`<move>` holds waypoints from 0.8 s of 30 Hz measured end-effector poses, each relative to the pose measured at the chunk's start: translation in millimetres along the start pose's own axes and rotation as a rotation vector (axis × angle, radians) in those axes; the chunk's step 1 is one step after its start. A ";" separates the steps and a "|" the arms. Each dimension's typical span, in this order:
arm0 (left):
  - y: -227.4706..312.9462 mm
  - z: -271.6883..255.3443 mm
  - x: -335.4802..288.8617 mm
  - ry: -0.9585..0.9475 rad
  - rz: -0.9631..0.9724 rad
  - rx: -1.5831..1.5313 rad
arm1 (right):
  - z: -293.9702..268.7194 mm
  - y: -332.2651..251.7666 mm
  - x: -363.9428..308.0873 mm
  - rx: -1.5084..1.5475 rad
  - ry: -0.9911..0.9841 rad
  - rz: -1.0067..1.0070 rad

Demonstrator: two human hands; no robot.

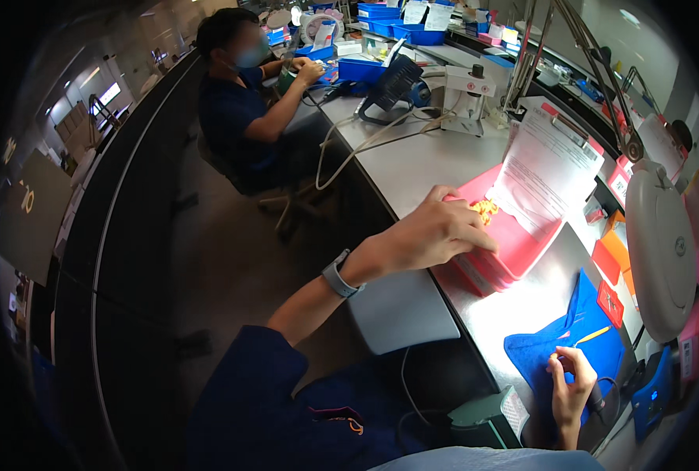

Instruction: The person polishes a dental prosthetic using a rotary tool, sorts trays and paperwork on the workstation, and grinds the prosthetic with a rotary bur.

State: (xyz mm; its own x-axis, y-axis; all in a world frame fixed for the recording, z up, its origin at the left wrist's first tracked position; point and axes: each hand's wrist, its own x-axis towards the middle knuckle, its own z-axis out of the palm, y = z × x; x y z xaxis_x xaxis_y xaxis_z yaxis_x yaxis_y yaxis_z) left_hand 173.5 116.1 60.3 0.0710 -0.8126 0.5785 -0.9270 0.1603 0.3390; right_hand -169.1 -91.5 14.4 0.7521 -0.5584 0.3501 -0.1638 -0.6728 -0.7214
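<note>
My left hand (437,229) reaches across to a pink tray (514,265), its fingers closed over the near left rim. Inside the tray is a small bunch of yellow pieces (484,210), partly behind my fingers. A clipboard with a printed sheet (549,169) leans over the tray's far side. Lower right, my right hand (571,386) rests above a blue cloth (534,349), thumb and forefinger pinched together. What sits in that pinch is too small to make out. Just beyond the fingertips, a thin yellow stick (593,337) lies on the cloth.
A round white magnifier lamp (660,251) stands at the right, beside a red case (610,304). Near the bench's front edge is a green box-shaped device (487,422). A white bench instrument (467,98) stands farther back. At the left, a co-worker (243,110) sits handling something.
</note>
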 end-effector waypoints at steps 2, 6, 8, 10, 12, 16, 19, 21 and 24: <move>-1.2 -1.0 -3.1 0.006 0.004 -0.005 | 1.1 -4.1 1.1 -0.019 -0.026 -0.050; 21.0 0.2 -2.0 0.125 -0.022 0.124 | 3.8 -19.3 -5.1 -0.046 -0.116 -0.141; 53.5 7.8 1.7 0.394 0.008 0.282 | 6.7 -19.3 -11.2 -0.017 -0.073 -0.110; 85.2 37.9 -19.0 0.426 0.044 -0.107 | 8.4 -15.7 -13.6 0.071 -0.045 0.000; 113.5 63.1 -8.3 0.207 0.212 -0.091 | 5.1 -19.5 -9.3 0.070 -0.028 0.184; 109.7 124.0 30.2 -0.086 0.165 -0.435 | 0.5 -0.3 -2.3 -0.304 -0.012 0.007; 103.3 149.6 51.7 -0.234 0.189 -0.459 | 4.9 -11.0 4.4 -0.265 -0.033 -0.008; 86.4 162.6 59.4 -0.270 0.165 -0.562 | 10.5 5.3 3.3 -0.291 -0.095 -0.042; 96.2 171.4 56.2 -0.290 0.098 -0.617 | 5.8 8.2 -7.2 -0.306 -0.036 -0.049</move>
State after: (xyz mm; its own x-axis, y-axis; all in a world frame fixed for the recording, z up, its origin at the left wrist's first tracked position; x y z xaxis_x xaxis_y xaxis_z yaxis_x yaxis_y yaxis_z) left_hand 25.3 -10.3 -1.8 -0.1836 -0.8812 0.4356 -0.5390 0.4608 0.7051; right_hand -172.2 -90.2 2.4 0.7849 -0.5078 0.3551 -0.3072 -0.8166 -0.4887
